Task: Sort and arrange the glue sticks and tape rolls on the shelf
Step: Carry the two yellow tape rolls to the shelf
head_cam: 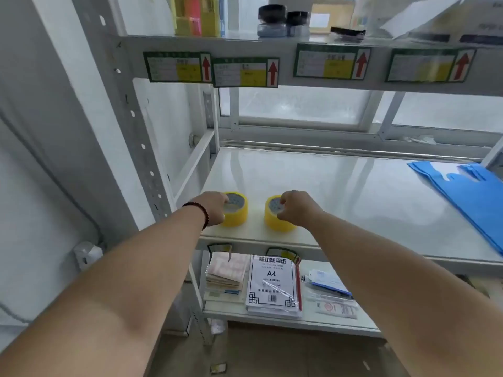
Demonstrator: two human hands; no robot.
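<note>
Two yellow tape rolls lie flat near the front left of the middle shelf (340,186). My left hand (213,208) grips the left tape roll (239,213) from its left side, fingers over the core. The right tape roll (272,220) is held by my right hand (298,208), fingers curled over its top and right side. Both rolls rest on the shelf, a small gap between them. Black and grey tape rolls (272,20) stand on the upper shelf. No glue sticks are clearly visible.
A blue plastic bag (473,197) lies at the right of the middle shelf. Green labels with red arrows (245,72) line the upper shelf edge, with yellow and pink packs (196,14) above. The lower shelf holds an A4 paper pack (273,284) and booklets. A perforated steel upright (141,148) stands left.
</note>
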